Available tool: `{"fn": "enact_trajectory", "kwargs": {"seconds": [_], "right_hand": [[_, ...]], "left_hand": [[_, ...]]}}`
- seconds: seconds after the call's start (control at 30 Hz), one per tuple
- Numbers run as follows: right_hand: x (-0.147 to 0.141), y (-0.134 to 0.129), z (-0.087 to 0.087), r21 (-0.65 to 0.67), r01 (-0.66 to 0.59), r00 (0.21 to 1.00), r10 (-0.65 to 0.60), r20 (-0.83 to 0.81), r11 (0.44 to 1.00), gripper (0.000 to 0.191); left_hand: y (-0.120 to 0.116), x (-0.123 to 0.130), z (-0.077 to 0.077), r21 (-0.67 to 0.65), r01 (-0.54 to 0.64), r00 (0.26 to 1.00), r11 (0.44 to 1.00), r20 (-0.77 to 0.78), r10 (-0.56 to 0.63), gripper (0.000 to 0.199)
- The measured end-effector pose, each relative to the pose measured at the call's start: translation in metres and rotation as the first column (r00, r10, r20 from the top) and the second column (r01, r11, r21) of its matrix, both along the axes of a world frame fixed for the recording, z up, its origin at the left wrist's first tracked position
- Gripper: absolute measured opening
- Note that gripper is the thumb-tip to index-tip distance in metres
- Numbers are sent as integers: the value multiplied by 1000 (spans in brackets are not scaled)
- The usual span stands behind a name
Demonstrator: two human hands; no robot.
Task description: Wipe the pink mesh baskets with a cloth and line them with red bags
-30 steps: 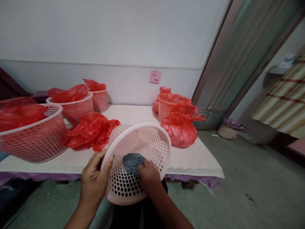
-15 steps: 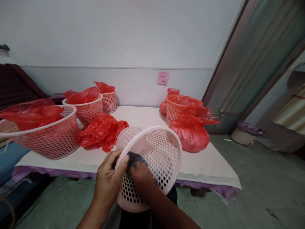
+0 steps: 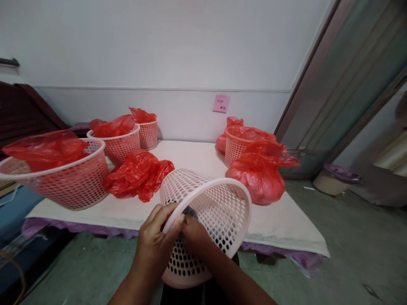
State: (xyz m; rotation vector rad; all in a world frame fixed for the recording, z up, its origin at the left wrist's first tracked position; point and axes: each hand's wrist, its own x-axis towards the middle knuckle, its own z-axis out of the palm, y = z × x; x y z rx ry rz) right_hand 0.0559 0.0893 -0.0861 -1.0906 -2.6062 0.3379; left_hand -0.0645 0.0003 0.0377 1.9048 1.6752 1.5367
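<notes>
Cloth (image 3: 190, 212) inside the basket (image 3: 186, 183) hides mostly behind the right hand (image 3: 196, 234)

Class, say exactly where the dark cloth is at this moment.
In the head view, the dark cloth is below and slightly left of centre, inside the tilted pink basket, partly hidden by the right hand.

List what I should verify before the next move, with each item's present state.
1. Left hand holding the basket: ok.
2. Right hand inside the basket: ok.
3. Right hand's grip on the cloth: cannot tell, fingers mostly hidden.
4. Cloth fully in view: not ok, only part shows.
5. Basket upright: not ok, tilted.
6. Crumpled bag apart from the basket: cannot tell.
</notes>
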Motion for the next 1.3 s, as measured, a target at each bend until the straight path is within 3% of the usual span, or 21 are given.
{"fn": "enact_trajectory", "kwargs": {"seconds": [0.17, 0.4, 0.63, 0.87, 1.03, 1.17, 1.23, 1.3], "right_hand": [[38, 8, 20, 87, 100, 980, -113, 162, 991, 22], [48, -70, 27, 108, -94, 980, 73, 185, 990, 8], [74, -80, 44, 238, -10, 958, -58, 280, 971, 7], [79, -86, 21, 381, -98, 985, 35, 168, 920, 38], [76, -72, 15, 324, -70, 983, 10, 182, 943, 29], [65, -74, 24, 251, -98, 989, 67, 129, 963, 32], [54, -75, 37, 180, -58, 998, 51, 43, 982, 38], [41, -74, 52, 93, -9, 997, 17, -77, 996, 43]], "left_hand": [[-1, -6, -4, 1, -1, 997, 1000, -80, 1, 22], [14, -18, 6, 7, -68, 996, 998, -49, 69, 23], [30, -34, 25, 4, -74, 993, 997, -87, 75, 26], [42, -32, 36, -69, -13, 999, 997, -42, 10, 30], [49, -27, 40, -72, 3, 1000, 997, 23, -1, 33], [36, -24, 30, -26, -105, 994, 994, -11, 105, 33], [24, -18, 14, -42, -163, 986, 986, 39, 164, 35], [11, -6, -7, -130, -137, 967, 982, 198, 161, 38]]}}
